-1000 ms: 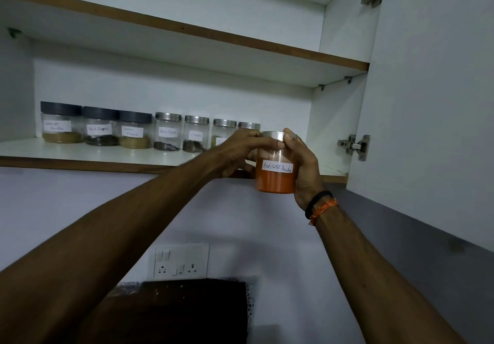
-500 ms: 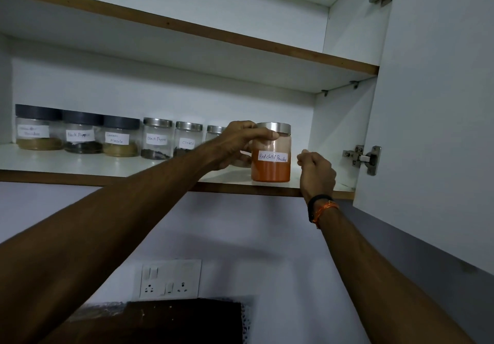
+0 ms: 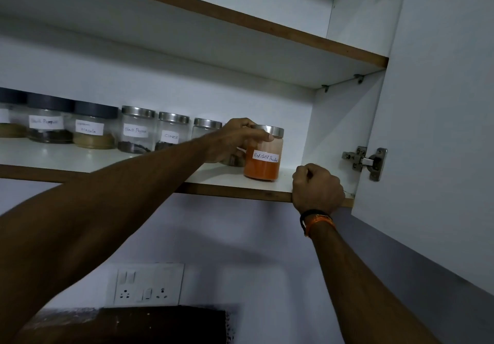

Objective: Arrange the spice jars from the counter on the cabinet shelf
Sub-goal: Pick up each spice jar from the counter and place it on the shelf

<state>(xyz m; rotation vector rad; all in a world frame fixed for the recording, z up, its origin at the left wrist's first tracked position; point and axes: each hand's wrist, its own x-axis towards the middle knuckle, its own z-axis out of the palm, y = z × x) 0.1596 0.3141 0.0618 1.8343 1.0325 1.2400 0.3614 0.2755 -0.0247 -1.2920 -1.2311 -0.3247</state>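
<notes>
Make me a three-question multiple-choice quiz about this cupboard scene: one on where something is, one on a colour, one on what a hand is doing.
1. Where does the chilli jar stand?
A. right end of the jar row
B. upper shelf
C. left end

2. What colour is its powder?
A. green
B. orange
C. white

3. What is the right hand doing?
A. lifting a jar
B. pushing the door
C. curled at the shelf edge

Answers: 1 A, no jar stands further right. 2 B, orange fills it. 3 C, its fist holds no jar; the left hand touches the jar.

Wall socket panel (image 3: 148, 285) (white) below cabinet
</notes>
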